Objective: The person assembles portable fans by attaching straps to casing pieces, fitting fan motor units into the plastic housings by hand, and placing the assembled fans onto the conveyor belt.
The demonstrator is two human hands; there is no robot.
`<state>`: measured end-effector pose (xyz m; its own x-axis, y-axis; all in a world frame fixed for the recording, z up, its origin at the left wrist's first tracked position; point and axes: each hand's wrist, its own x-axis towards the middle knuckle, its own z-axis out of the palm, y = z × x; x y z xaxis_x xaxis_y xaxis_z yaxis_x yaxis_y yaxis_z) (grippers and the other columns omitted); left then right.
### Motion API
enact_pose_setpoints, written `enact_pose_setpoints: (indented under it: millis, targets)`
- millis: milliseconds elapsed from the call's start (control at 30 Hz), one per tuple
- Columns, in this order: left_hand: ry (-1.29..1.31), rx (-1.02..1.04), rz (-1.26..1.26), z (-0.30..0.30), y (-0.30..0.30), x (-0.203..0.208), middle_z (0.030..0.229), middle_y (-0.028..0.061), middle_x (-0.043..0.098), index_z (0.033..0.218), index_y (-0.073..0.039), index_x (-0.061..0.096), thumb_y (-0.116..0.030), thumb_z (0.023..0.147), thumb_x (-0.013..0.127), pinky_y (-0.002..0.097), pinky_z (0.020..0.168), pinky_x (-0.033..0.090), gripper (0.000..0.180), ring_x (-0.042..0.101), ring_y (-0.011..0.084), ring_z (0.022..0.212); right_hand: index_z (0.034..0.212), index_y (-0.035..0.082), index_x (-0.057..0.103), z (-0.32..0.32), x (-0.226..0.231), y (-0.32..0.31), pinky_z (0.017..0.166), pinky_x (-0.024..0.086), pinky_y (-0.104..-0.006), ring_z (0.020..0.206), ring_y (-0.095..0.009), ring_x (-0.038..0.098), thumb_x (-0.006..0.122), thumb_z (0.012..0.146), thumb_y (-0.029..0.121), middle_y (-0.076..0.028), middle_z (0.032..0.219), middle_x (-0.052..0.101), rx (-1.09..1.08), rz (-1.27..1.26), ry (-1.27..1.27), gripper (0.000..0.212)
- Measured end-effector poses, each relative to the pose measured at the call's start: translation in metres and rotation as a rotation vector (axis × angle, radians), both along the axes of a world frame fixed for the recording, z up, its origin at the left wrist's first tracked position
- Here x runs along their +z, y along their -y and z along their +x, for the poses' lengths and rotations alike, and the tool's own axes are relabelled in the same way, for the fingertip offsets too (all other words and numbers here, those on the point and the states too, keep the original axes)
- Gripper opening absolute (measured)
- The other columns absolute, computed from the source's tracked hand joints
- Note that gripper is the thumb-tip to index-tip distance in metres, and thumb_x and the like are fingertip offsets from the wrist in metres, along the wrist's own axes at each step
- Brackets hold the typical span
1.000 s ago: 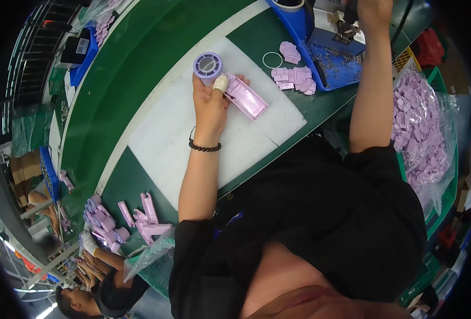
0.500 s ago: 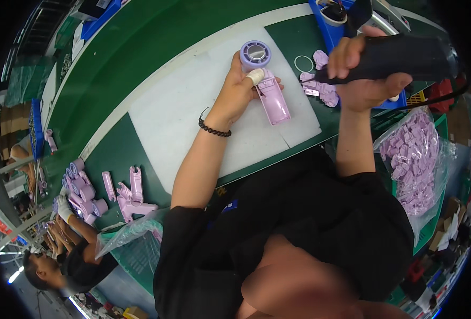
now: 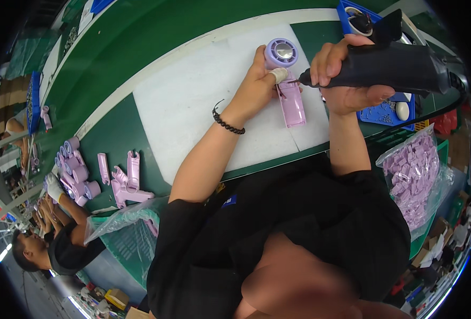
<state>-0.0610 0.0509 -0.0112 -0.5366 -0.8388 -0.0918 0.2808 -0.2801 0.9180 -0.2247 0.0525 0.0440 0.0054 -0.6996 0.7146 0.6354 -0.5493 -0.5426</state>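
My left hand [image 3: 254, 90], its thumb tip wrapped in whitish tape, is closed around the neck of a handheld fan. The fan's round purple head [image 3: 281, 52] faces up, and its pink handle [image 3: 294, 110] lies open like a trough over the white mat. A thin dark wire shows inside the handle near my thumb. In my right hand [image 3: 334, 74] is a black electric screwdriver [image 3: 395, 66], held sideways with its tip pointing left. The bit reaches the upper end of the handle, beside my left thumb; whether it touches a screw is too small to tell.
A white mat [image 3: 193, 106] covers part of the green bench. On the right are a blue tray [image 3: 376, 115] of screws and a bag of pink parts [image 3: 413, 178]. Pink handle shells [image 3: 133, 173] and fan heads [image 3: 73, 165] lie left, near a co-worker [image 3: 68, 239]. A black cord trails right.
The screwdriver has come leftward and its bit now meets the top of the fan handle. My left hand still holds the fan, which sits slightly farther right in view.
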Motion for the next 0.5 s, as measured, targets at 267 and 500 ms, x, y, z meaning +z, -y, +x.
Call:
enact_pose_setpoints:
  millis: [267,500]
  targets:
    - [0.067,0.106,-0.221,0.005,0.002,-0.003,0.099,0.0113,0.053,0.121,-0.005,0.036,0.011,0.080,0.037,0.0279,0.056,0.050,0.044,0.058,0.0182,0.069,0.124,0.011,0.054,0.014,-0.021,0.001,0.046,0.041,-0.0265,0.056,-0.012,0.046,0.057,0.070,0.085,-0.001,0.072,0.054,0.075,0.109,-0.016,0.092]
    - [0.089,0.101,-0.086,-0.006,-0.010,0.006,0.103,0.0212,0.057,0.133,0.003,0.029,0.007,0.083,0.038,0.0318,0.062,0.051,0.051,0.059,0.0238,0.077,0.121,0.014,0.059,-0.017,-0.023,0.010,0.053,0.038,-0.0229,0.061,-0.010,0.044,0.059,0.065,0.088,0.002,0.072,0.053,0.102,0.232,-0.165,0.092]
